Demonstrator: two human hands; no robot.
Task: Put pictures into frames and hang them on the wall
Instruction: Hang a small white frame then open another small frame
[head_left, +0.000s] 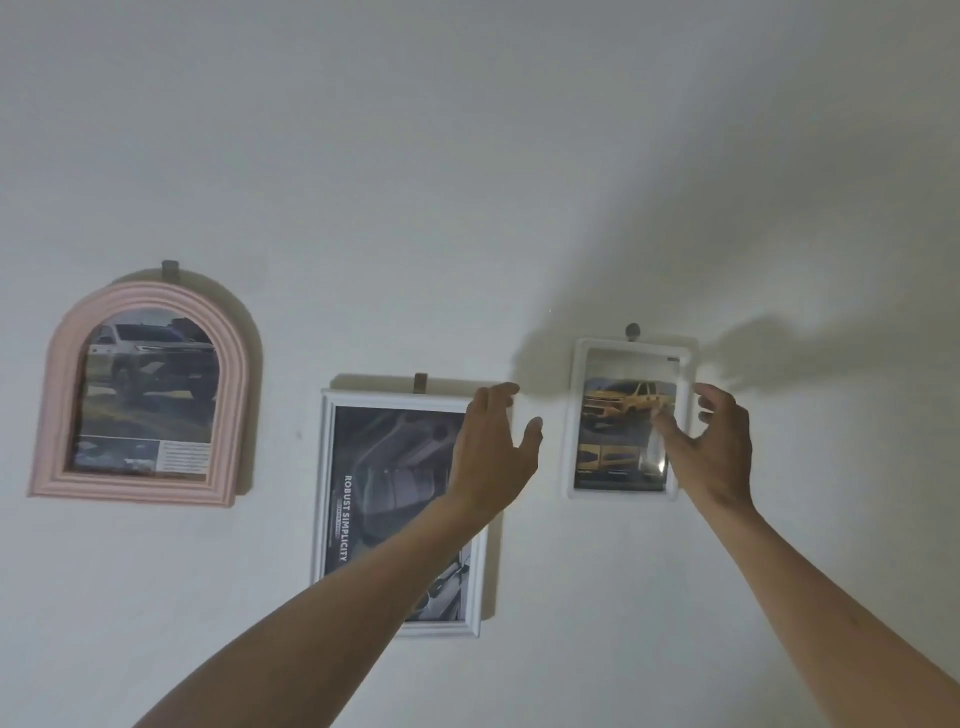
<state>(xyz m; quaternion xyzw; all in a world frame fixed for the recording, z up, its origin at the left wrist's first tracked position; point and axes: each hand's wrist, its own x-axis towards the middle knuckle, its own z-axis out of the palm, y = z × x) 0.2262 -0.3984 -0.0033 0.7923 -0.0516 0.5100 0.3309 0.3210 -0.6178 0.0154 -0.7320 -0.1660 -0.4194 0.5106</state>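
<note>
Both hands, left (488, 447) and right (714, 441), hover spread and empty beside the small frame (579, 415); a careless brush could tip it off its hook (632, 330).

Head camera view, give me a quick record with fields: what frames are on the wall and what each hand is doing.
pink arched frame: hung at left, holds a car picture
large white frame: hung in the middle, partly behind the left arm
small white frame: hung at right, yellow car picture
left hand: open, holding nothing
right hand: open, at the small white frame's right edge; contact unclear
</note>
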